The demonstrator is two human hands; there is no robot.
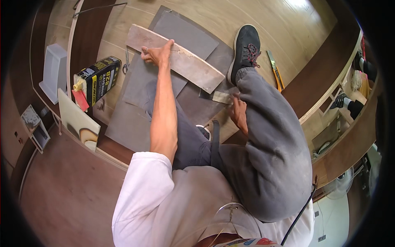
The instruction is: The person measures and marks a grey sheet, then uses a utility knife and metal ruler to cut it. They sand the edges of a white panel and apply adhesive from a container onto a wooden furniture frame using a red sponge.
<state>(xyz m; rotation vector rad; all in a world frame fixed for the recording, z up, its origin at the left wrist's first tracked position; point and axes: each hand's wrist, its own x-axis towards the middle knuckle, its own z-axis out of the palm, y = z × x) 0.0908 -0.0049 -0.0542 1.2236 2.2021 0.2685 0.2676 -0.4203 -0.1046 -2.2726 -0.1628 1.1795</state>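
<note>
Here, a long pale grey-beige rectangular tile strip (175, 57) lies flat on overlapping dark grey sheets (135, 119) spread over the light wood-grain floor (247, 16). Its long axis runs from upper left, down to lower right.

Left hand (158, 53): arm stretched straight out, fingers curled over the strip's far edge near its upper-left half, palm pressed down on its face. Holds it in place.

Right hand (238, 113): tucked low beside the bent right knee, fingers closed round the handle of a flat metal-bladed scraper (216, 96). Blade points left, tip just at the strip's lower-right end; contact cannot be told.

So the strip lies up and left of the right hand; scraper nearly in line with the strip's near long edge. Right hand is nearer the lower end, left nearer the upper.

Black shoe (245, 49) planted just beside the strip's right end. A black-and-yellow bag (98, 76) stands well to the left; a yellow-handled tool (275, 70) lies off right.
</note>
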